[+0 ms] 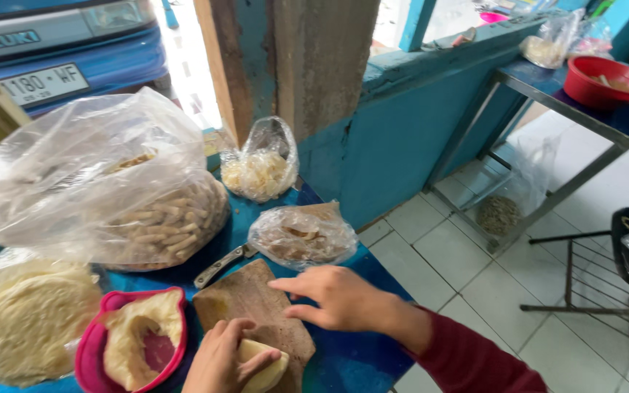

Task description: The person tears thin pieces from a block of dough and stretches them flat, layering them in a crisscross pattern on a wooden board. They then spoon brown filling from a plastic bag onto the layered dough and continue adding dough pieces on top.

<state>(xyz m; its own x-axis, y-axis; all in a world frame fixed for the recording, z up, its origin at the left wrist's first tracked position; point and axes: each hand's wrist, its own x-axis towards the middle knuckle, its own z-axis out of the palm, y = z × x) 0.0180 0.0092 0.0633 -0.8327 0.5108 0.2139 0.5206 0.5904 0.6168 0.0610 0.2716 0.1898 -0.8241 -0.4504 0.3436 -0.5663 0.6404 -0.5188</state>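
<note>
dough piece: pale yellow lump [260, 364] at the near end of the wooden cutting board [256, 313], held against it, partly hidden under the fingers.
left hand: left hand [223, 360] curled shut around the dough piece, fingers wrapped over its top; grip looks firm, not pinched.
right hand: right hand [340, 298] open, flat, palm down, fingers spread on the board's right side, index pointing toward the board's middle. Holds nothing, just rests on the wood.
board: brown, worn, lies on the blue table [351, 360]; its surface is bare apart from the lump and the hands.
knife: knife [220, 266] with metal handle lies just past the board's far-left corner, touched by neither hand.
progress: judging by layout, one lump is out on the board, uncut and unshaped; the knife is idle, so the work on this piece looks barely begun.
pink bowl: pink bowl [89, 349] left of the board, dough mass in it with a hollow showing the bottom.
flat rounds: stack of pale round sheets [23, 324] in plastic, far left.
bags: big clear bag of stick-shaped snacks [161, 222], smaller bag of pale chips [260, 171], bag of brownish pieces [303, 236] beyond the board.
off-table: red basin [606, 78] on a metal-frame table, well apart.
</note>
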